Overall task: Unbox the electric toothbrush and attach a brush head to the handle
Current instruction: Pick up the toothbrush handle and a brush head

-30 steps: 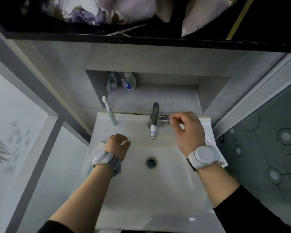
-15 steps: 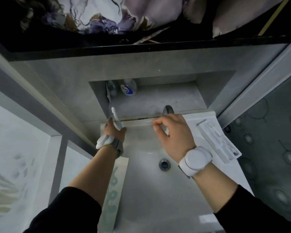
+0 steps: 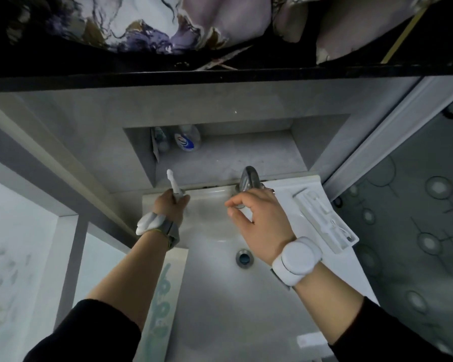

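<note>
Right hand [image 3: 262, 220] lifted off sink [image 3: 215, 296] faucet [image 3: 249, 177].

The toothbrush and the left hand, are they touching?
Touching. The head view shows the left hand closed around the lower part of the toothbrush, whose brush end sticks up out of the fist.

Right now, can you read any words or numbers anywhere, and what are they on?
No text here is clear enough to read.
Bottle in the wall niche: a blue and white logo, too blurred to read.
Tube beside it: print too small to tell.
White tray on the sink rim: no readable marks.
Strip left of the sink: teal shapes, unreadable.
</note>
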`<state>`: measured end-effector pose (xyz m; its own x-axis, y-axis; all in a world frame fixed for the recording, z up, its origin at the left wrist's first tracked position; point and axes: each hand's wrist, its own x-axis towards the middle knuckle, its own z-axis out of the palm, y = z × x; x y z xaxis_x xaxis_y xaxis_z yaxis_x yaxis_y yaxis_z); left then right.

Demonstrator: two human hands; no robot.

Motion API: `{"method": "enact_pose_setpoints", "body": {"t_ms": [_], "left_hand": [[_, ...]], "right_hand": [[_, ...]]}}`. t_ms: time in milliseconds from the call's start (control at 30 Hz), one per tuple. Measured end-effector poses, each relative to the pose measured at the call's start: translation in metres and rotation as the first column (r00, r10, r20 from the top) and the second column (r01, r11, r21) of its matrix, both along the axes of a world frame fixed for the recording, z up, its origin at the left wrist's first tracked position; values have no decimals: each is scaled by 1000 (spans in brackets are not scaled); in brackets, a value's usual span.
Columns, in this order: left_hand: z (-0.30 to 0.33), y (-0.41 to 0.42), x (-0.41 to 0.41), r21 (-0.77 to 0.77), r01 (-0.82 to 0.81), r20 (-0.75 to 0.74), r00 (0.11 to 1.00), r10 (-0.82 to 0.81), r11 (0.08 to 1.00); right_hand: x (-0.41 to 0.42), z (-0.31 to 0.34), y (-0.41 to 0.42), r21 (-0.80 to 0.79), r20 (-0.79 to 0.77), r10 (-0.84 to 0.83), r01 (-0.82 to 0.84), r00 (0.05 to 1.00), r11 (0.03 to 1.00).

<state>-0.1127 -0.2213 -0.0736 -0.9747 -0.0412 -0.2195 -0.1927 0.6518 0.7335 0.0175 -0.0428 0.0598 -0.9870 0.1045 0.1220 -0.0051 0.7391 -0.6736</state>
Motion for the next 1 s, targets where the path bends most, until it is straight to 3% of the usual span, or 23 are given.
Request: {"method": "enact_pose_setpoints", "body": {"t_ms": [267,633,833,1000], "left_hand": [[58,25,86,4,74,-149,986,-73,997],[104,62,153,-86,167,-270,945,-185,982],[107,80,195,-69,150,-344,925,-164,986],[118,102,214,-131,226,-399,879,-260,965]], "right_hand": [[5,7,-5,-39,-51,107,-109,993,993],[28,15,15,-104,-113,84,-96,990,990],[33,14,54,-466,-40,-91,62,995,883],[41,1,79,-357,38,-200,200,979,912]]}}
